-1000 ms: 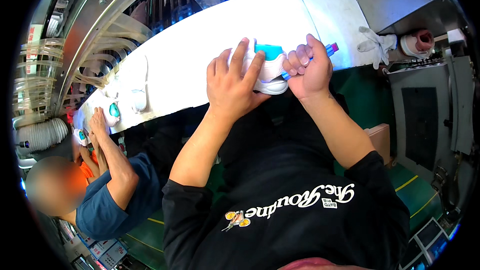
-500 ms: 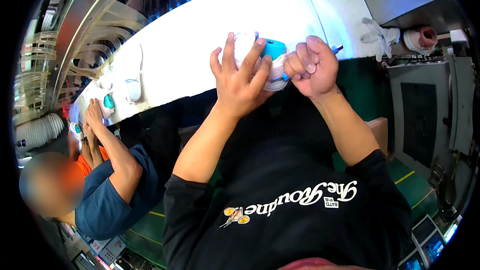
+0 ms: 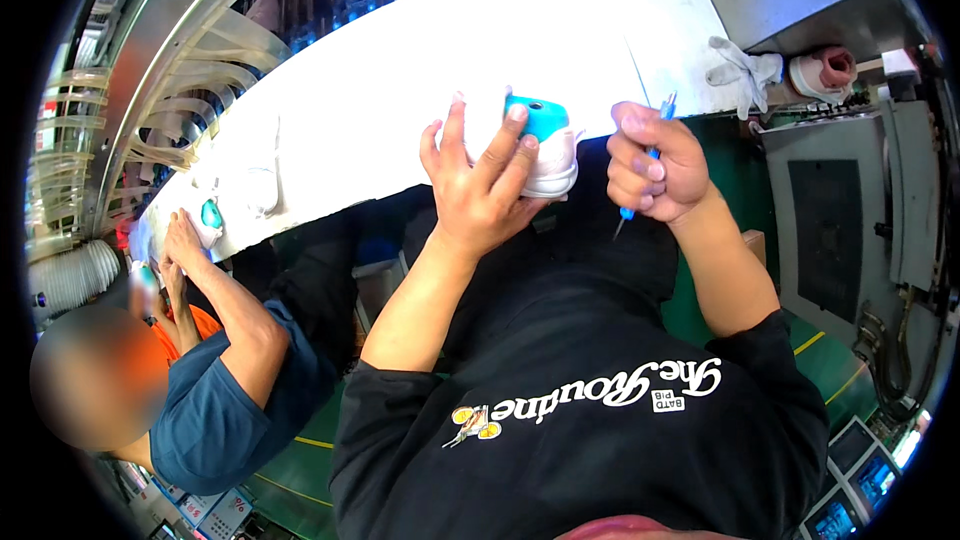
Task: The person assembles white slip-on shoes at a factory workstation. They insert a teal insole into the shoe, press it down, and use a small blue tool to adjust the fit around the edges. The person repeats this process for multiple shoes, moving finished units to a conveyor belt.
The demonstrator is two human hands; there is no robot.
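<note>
My left hand (image 3: pixel 472 185) grips a white shoe (image 3: pixel 552 178) at the near edge of the white table (image 3: pixel 370 110), its fingers spread over the upper. A teal shoe last (image 3: pixel 545 122) with a dark hole in its top fills the shoe's opening. The shoe's far end is washed out by glare. To the right, apart from the shoe, my right hand (image 3: pixel 660 168) is closed around a slim blue pen-like tool (image 3: pixel 628 212). Its thin pointed end aims down toward me, and its other end sticks up above the fist.
A white glove (image 3: pixel 745 72) lies at the table's right end, beside a white shoe with a pink last (image 3: pixel 828 75). A grey cabinet (image 3: pixel 825 225) stands at right. On the left, a co-worker's hands (image 3: pixel 183 240) handle another white shoe with a teal last (image 3: pixel 210 215).
My right hand has moved away from the shoe, to the right and nearer me, bringing the blue tool's pointed end clear. My left hand still holds the shoe.
</note>
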